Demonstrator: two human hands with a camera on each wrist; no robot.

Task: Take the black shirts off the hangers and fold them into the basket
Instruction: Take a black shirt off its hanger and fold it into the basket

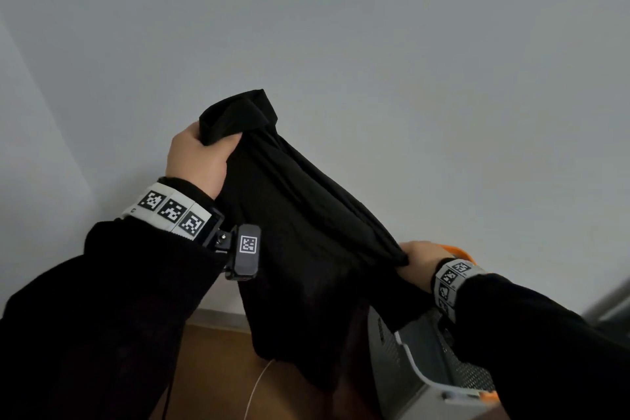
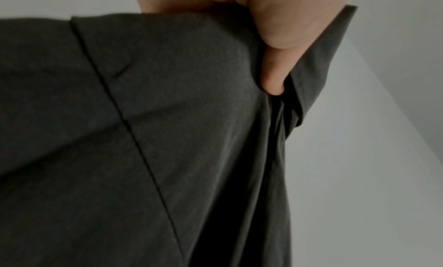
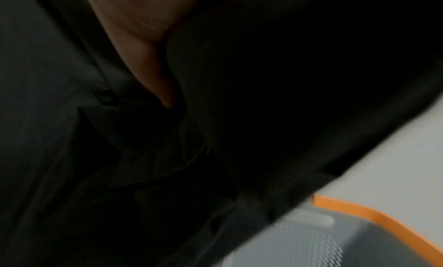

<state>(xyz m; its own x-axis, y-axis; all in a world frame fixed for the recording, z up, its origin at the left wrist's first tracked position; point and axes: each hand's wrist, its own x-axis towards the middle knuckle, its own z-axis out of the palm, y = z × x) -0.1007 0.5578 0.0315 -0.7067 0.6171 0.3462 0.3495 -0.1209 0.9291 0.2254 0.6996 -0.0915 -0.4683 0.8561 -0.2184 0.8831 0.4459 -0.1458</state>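
Observation:
A black shirt point(image 1: 300, 249) hangs in the air between my two hands, folded lengthwise and drooping toward the floor. My left hand point(image 1: 197, 157) grips its upper end, raised at centre left; the left wrist view shows my thumb pressed into the dark cloth point(image 2: 167, 119). My right hand point(image 1: 419, 262) grips the lower end at the right, just above the basket point(image 1: 429, 361), a grey perforated bin with an orange rim point(image 3: 374, 212). In the right wrist view the shirt point(image 3: 215, 138) fills most of the frame, with one fingertip point(image 3: 165, 92) against it. No hanger is in view.
A plain pale wall fills the background. Brown wooden floor point(image 1: 211, 368) lies below, with a thin white cable point(image 1: 259, 382) across it. A grey frame edge point(image 1: 610, 307) shows at the far right.

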